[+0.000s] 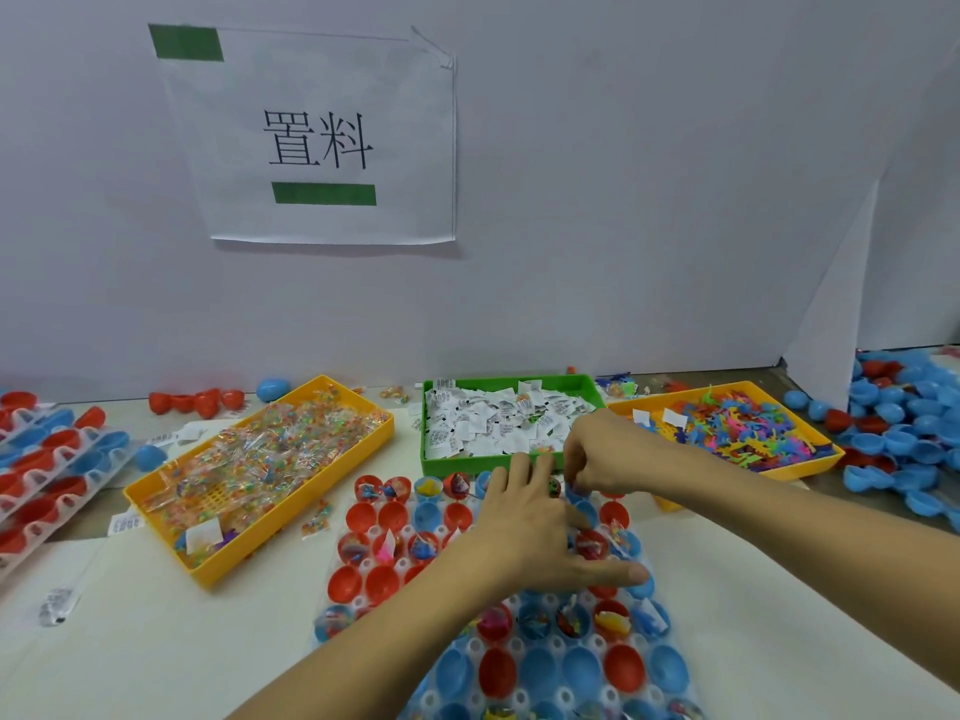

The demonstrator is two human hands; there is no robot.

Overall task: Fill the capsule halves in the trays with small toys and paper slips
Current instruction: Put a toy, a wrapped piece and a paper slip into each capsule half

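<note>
Filling is in hand at the far rows of the clear capsule tray (524,662), which lies on the table (182,641) directly in front of the person. Red and blue capsule halves (579,667) are seated open side up in its wells; several in the far and middle rows already carry small toys and paper slips, while most of the near row and a few red ones at the left are seen empty. The left hand (535,532) is laid palm down over the middle of the tray, fingers spread and fairly straight, thumb stretched toward the right; nothing is seen held in it. The right hand (602,449) is poised over the tray's far right corner with fingers curled downward as if pinching something small, but whether anything is held cannot be told. Supplies are ranged behind: a green tray of paper slips (498,423) in the centre, an orange tray of colourful plastic figures (737,433) at the right, a yellow tray of bagged beads (260,459) at the left. Judged next: whatever is pinched is to be dropped squarely into an unfilled half at that corner, then the empty wells are to be worked through, one toy and one slip each.
</note>
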